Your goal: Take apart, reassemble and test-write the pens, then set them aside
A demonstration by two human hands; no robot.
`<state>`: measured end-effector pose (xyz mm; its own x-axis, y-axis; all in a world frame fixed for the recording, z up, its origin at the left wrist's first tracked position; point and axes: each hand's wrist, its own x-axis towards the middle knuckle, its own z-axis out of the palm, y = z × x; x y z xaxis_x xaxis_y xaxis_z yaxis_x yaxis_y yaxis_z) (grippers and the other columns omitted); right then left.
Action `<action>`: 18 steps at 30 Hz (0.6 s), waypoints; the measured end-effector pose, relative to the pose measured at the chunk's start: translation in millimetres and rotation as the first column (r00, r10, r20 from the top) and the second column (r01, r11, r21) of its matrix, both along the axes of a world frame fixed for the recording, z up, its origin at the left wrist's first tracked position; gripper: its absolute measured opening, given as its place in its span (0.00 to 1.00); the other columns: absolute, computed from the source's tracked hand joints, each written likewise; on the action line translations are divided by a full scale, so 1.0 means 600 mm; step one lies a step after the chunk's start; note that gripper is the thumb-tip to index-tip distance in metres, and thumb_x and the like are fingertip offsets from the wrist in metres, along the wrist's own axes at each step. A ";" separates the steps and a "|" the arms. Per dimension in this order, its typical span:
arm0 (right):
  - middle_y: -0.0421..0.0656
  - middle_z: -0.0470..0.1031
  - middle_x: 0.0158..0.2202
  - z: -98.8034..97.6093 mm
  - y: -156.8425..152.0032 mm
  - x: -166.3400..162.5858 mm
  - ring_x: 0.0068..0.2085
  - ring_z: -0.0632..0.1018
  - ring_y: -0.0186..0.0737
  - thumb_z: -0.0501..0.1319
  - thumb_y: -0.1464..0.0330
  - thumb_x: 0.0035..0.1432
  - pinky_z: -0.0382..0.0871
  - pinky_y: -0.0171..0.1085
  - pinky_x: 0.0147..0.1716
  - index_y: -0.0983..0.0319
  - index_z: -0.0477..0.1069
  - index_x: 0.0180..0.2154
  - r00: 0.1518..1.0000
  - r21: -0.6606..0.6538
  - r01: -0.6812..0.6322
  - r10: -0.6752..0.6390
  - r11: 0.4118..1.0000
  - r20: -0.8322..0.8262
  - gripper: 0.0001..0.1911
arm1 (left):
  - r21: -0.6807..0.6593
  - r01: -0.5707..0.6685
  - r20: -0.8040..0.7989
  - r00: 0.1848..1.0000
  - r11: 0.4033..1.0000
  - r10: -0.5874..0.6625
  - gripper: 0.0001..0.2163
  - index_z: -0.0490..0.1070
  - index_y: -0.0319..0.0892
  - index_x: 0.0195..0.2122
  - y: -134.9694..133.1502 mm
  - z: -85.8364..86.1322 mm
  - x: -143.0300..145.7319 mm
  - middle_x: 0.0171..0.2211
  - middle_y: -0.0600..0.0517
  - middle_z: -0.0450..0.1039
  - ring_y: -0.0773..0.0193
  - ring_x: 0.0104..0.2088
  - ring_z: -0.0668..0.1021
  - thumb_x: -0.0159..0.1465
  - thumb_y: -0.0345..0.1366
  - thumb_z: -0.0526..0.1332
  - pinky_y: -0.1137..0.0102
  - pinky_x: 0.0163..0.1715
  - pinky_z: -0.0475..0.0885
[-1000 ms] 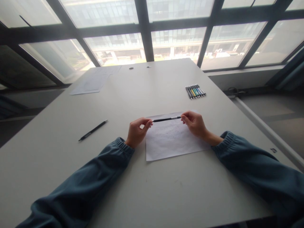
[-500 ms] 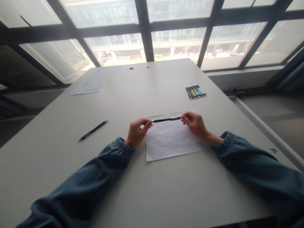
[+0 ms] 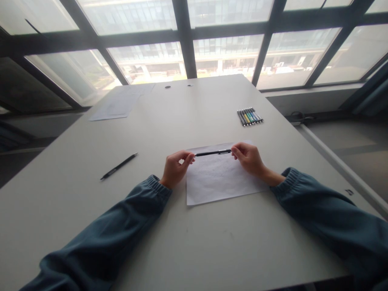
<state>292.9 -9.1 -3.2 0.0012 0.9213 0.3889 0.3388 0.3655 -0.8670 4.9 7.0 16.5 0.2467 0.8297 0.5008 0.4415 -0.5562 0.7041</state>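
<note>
A thin black pen (image 3: 212, 153) is held level between both hands, just above a white sheet of paper (image 3: 218, 182) with faint marks that lies on the grey table (image 3: 169, 121). My left hand (image 3: 175, 168) pinches the pen's left end with thumb and fingertips. Its right end, with a silvery clip, is pinched by my right hand (image 3: 249, 157). Both hands are closed on the pen, and both wrists rest near the sheet's upper corners.
Another black pen (image 3: 119, 166) lies loose on the table to the left. A row of several coloured pens (image 3: 249, 116) sits at the far right. More paper sheets (image 3: 117, 106) lie at the far left, below large windows.
The silvery clip part near my right hand shows less now, as if the pen has turned slightly. Hands and arms stay where they were.
</note>
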 end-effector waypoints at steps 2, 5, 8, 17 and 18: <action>0.41 0.74 0.25 -0.001 0.000 0.000 0.25 0.74 0.36 0.61 0.51 0.64 0.66 0.35 0.27 0.62 0.73 0.30 1.000 0.000 -0.004 0.004 1.000 -0.003 0.21 | -0.002 0.005 0.002 1.000 1.000 -0.005 0.14 0.77 0.41 0.28 0.000 -0.001 0.000 0.25 0.52 0.79 0.67 0.26 0.79 0.68 0.42 0.62 0.72 0.32 0.74; 0.40 0.74 0.24 -0.001 -0.001 0.000 0.25 0.73 0.35 0.61 0.52 0.64 0.65 0.35 0.27 0.62 0.73 0.29 1.000 0.006 -0.009 0.009 1.000 -0.007 0.20 | -0.002 0.005 -0.001 1.000 1.000 -0.005 0.14 0.77 0.41 0.28 0.001 -0.002 -0.001 0.25 0.52 0.79 0.66 0.26 0.79 0.68 0.43 0.62 0.72 0.33 0.74; 0.40 0.73 0.24 0.001 -0.001 0.000 0.25 0.73 0.35 0.61 0.52 0.64 0.65 0.35 0.27 0.62 0.73 0.29 1.000 0.004 -0.008 0.008 1.000 -0.003 0.21 | -0.005 0.003 -0.006 1.000 1.000 -0.003 0.15 0.77 0.41 0.29 0.001 -0.002 -0.001 0.25 0.52 0.79 0.66 0.26 0.79 0.68 0.44 0.62 0.71 0.33 0.74; 0.40 0.73 0.23 0.001 -0.001 0.001 0.24 0.73 0.35 0.60 0.49 0.64 0.65 0.34 0.26 0.62 0.72 0.28 1.000 -0.009 0.005 -0.005 1.000 0.027 0.24 | -0.037 0.011 0.001 1.000 0.999 -0.011 0.16 0.77 0.40 0.28 0.000 -0.002 -0.001 0.25 0.51 0.78 0.66 0.27 0.78 0.69 0.44 0.61 0.72 0.33 0.72; 0.40 0.73 0.22 0.002 -0.001 0.000 0.24 0.72 0.35 0.60 0.49 0.63 0.64 0.35 0.26 0.62 0.72 0.28 1.000 -0.010 0.006 -0.006 1.000 0.026 0.24 | -0.038 0.012 0.004 1.000 0.999 -0.012 0.15 0.77 0.40 0.28 0.000 -0.001 -0.001 0.25 0.51 0.78 0.66 0.26 0.78 0.68 0.44 0.61 0.72 0.33 0.72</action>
